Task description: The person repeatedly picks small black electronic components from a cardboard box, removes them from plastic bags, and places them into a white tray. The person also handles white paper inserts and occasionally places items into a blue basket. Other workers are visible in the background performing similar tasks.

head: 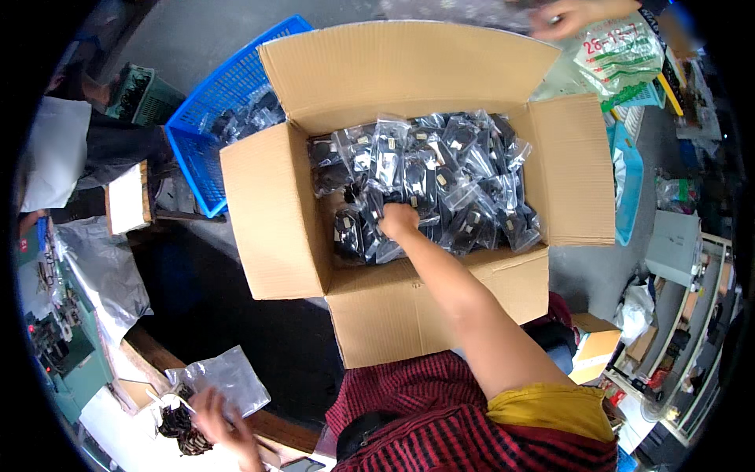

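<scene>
Inside an open cardboard box (407,65), my right hand (401,220) is closed at the edge of a clear plastic bag with a black item (373,203); its fingertips are partly hidden. Around it lie several similar clear bags (419,177), each with a black item and a small pale label. My left hand (223,420), blurred, is over a white work surface (127,433) at the lower left. Beside it are a bundle of dark cords (187,433) and a clear flat plastic bag (230,377). Whether that hand grips anything is unclear.
A blue plastic crate (197,130) with more bagged items stands beyond the box's left side. Another person's hand (566,17) is at the top right, near a printed plastic sack (619,56). A light-blue crate (628,183) and a metal rack (702,330) stand on the right.
</scene>
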### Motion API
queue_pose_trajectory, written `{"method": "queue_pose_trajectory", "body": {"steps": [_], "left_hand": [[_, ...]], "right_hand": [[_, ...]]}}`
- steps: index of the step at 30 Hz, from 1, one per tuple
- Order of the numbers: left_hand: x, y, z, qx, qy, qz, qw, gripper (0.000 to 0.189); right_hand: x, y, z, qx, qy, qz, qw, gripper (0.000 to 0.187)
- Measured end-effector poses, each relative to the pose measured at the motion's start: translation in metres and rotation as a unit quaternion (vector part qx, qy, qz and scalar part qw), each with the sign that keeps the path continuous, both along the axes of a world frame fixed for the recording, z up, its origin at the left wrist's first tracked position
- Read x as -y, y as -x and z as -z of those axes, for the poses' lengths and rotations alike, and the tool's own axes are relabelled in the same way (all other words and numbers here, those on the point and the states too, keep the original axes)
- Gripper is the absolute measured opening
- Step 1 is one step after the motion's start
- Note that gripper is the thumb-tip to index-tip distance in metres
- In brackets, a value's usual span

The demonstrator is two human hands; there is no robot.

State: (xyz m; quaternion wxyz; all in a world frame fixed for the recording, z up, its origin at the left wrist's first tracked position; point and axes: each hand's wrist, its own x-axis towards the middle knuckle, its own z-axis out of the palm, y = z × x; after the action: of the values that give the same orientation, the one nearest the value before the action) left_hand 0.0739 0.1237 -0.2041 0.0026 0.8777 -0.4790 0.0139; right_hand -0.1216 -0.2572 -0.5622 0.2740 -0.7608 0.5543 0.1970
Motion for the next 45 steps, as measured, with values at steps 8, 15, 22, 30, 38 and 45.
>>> {"method": "queue_pose_trajectory", "body": {"steps": [8, 15, 22, 30, 38, 45], "left_hand": [[0.171, 0.104, 0.086, -0.694, 0.145, -0.273, 0.651, 0.072], [0.211, 0.112, -0.001, -0.721, 0.298, -0.139, 0.610, 0.030], [0.169, 0.064, -0.085, -0.625, 0.536, -0.137, 0.551, 0.034], [0.109, 0.035, -0.132, -0.643, 0.525, -0.205, 0.518, 0.036], [0.074, 0.045, -0.128, -0.745, 0.535, -0.147, 0.371, 0.037], [0.073, 0.037, -0.097, -0.399, 0.595, -0.150, 0.682, 0.039]], "right_hand": [[-0.052, 0.083, -0.203, 0.439, -0.390, 0.083, 0.805, 0.015], [-0.091, 0.125, -0.353, 0.566, -0.302, 0.259, 0.722, 0.015], [-0.134, 0.099, -0.445, 0.613, -0.230, 0.032, 0.755, 0.023], [-0.181, 0.051, -0.497, 0.660, -0.118, 0.066, 0.739, 0.013], [-0.177, 0.057, -0.513, 0.674, -0.240, 0.088, 0.693, 0.025], [-0.183, 0.033, -0.541, 0.700, -0.190, -0.001, 0.688, 0.014]]}}
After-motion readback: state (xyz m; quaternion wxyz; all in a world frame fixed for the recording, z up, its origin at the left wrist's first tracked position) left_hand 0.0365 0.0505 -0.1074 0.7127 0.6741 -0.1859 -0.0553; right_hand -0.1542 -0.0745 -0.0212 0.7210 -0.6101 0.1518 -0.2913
